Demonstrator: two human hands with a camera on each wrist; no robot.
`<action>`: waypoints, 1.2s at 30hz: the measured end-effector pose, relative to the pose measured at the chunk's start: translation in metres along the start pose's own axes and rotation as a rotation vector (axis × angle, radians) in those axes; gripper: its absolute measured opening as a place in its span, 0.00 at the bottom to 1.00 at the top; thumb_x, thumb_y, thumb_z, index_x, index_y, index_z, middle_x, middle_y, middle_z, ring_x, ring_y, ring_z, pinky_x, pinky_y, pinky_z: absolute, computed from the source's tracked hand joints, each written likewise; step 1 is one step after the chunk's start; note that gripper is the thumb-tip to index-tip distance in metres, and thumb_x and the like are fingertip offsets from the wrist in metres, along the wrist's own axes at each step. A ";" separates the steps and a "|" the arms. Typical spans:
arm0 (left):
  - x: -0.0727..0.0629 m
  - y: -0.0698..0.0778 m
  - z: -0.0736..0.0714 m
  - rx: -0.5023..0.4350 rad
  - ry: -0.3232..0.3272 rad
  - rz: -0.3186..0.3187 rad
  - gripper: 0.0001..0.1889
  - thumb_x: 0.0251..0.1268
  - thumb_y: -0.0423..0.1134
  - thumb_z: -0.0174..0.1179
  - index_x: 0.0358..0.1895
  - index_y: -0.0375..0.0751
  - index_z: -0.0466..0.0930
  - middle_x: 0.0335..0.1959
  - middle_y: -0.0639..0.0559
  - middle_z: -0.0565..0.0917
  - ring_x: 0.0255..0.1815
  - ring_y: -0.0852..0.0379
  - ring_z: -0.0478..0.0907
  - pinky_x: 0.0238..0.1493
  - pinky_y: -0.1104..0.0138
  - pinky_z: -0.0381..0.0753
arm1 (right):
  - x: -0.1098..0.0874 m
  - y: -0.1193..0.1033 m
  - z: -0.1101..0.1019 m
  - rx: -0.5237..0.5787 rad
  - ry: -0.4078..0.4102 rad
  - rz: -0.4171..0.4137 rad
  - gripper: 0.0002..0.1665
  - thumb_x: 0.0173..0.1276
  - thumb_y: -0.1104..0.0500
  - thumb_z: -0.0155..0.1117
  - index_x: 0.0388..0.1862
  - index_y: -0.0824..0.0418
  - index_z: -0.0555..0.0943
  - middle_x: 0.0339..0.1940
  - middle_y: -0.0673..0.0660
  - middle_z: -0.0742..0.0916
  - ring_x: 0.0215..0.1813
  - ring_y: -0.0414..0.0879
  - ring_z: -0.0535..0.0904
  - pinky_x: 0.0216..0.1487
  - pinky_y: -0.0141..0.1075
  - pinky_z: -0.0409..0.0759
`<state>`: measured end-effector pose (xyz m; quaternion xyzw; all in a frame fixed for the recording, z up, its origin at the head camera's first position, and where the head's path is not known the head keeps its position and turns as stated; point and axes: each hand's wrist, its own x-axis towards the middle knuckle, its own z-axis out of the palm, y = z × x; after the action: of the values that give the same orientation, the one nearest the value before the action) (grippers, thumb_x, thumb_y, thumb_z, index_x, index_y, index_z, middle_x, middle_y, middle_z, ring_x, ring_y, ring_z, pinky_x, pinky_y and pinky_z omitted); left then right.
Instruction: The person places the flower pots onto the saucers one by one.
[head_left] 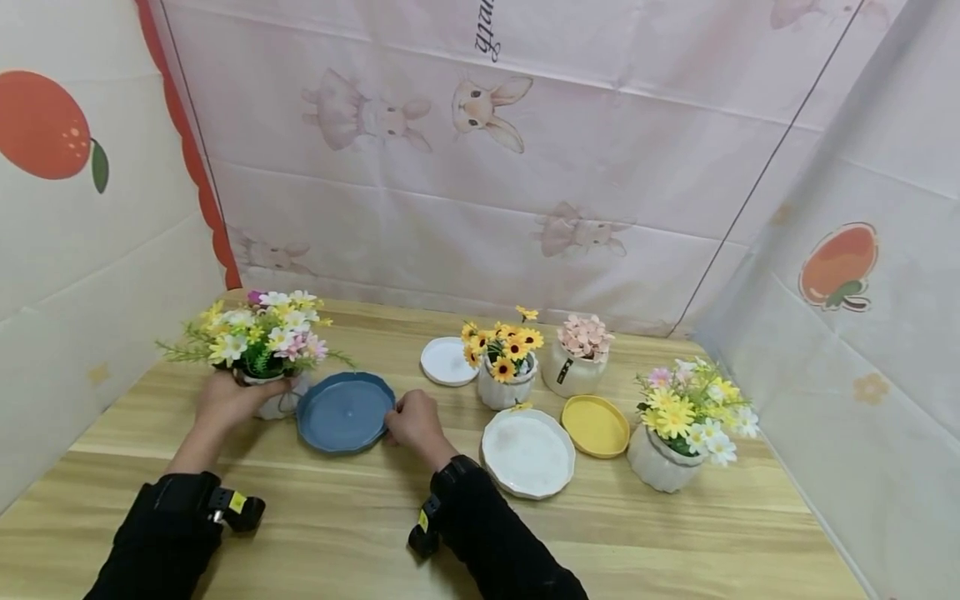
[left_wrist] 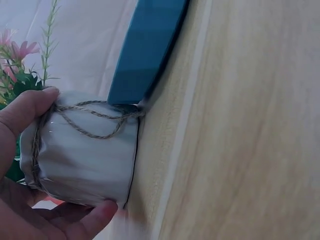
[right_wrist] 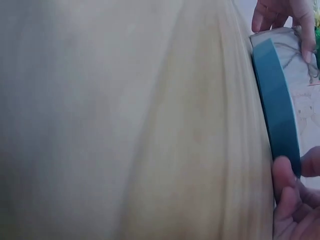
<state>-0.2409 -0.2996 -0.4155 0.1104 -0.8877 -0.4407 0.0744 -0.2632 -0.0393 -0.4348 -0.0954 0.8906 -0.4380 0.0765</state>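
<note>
At the left of the head view, my left hand holds a white flower pot filled with mixed white, yellow and pink artificial flowers. In the left wrist view, thumb and fingers wrap the pot's side, and a twine bow is tied round it. Just right of the pot lies a blue scalloped saucer. My right hand pinches the saucer's right edge between thumb and fingers. Seen from the right wrist, the saucer sits low at the table surface, its far end beside the pot.
Right of my hands stand a pot of small sunflowers, a pink-flower pot and another mixed-flower pot. Among them lie a small white saucer, a larger white saucer and a yellow saucer. Printed cloth surrounds the wooden table.
</note>
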 end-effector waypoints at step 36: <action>-0.003 0.008 -0.015 0.063 0.109 -0.153 0.58 0.44 0.62 0.68 0.66 0.20 0.50 0.57 0.19 0.63 0.52 0.29 0.67 0.46 0.48 0.73 | 0.001 -0.005 -0.004 0.076 -0.052 0.125 0.13 0.62 0.64 0.60 0.18 0.64 0.80 0.12 0.55 0.81 0.19 0.42 0.75 0.20 0.28 0.69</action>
<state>-0.2353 -0.3055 -0.3996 0.2041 -0.8847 -0.4105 0.0849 -0.2642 -0.0391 -0.4280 -0.0481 0.8753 -0.4632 0.1303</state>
